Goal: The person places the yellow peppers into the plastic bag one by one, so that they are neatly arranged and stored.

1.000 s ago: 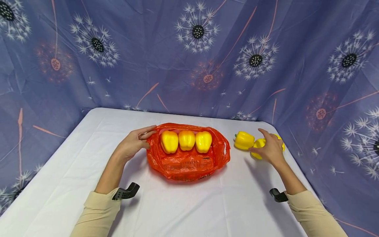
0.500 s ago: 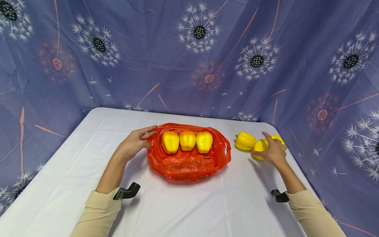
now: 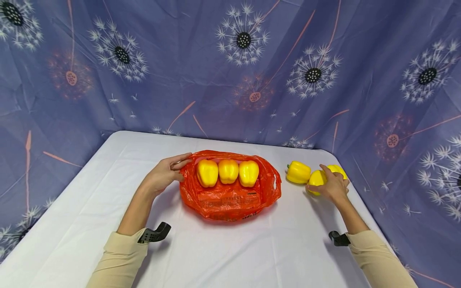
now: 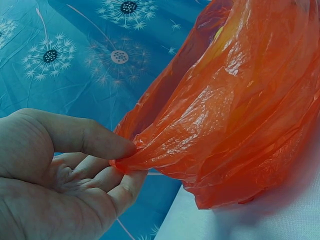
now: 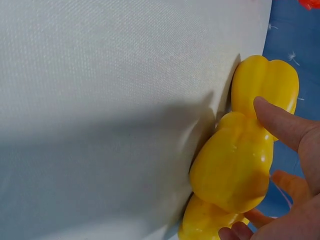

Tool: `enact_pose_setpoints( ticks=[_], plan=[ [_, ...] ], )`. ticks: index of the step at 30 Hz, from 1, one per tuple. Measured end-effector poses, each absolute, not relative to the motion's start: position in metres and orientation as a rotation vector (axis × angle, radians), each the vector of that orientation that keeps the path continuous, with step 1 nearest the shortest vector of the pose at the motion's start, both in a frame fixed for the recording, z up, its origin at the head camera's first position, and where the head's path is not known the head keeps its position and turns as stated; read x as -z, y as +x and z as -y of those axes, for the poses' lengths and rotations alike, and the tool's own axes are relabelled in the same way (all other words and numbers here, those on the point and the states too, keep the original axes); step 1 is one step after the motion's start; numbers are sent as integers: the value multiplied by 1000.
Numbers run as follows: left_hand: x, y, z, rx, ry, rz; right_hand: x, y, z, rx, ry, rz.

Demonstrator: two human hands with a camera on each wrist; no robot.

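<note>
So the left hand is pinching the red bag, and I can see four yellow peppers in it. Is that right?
Not quite: three yellow peppers, not four, show in the red bag. The head view shows them side by side in a row. The rest is right: the left hand is pinching the bag.
</note>
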State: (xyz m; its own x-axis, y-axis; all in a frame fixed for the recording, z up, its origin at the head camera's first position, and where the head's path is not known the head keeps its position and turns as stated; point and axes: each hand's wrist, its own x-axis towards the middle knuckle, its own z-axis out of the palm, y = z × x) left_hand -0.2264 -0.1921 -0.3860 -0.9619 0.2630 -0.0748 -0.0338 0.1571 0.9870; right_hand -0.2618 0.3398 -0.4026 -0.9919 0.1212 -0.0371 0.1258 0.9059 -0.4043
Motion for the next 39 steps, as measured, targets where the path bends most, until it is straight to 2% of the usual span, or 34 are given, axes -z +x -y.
enact_pose_setpoints(
  ticks=[25, 39],
  plan=[
    [388, -224, 192, -1895, 215, -2197, 416, -259, -339, 733, 137, -3122],
    [386, -225, 191, -1909, 235, -2195, 415, -259, -339, 792, 197, -3146]
  ],
)
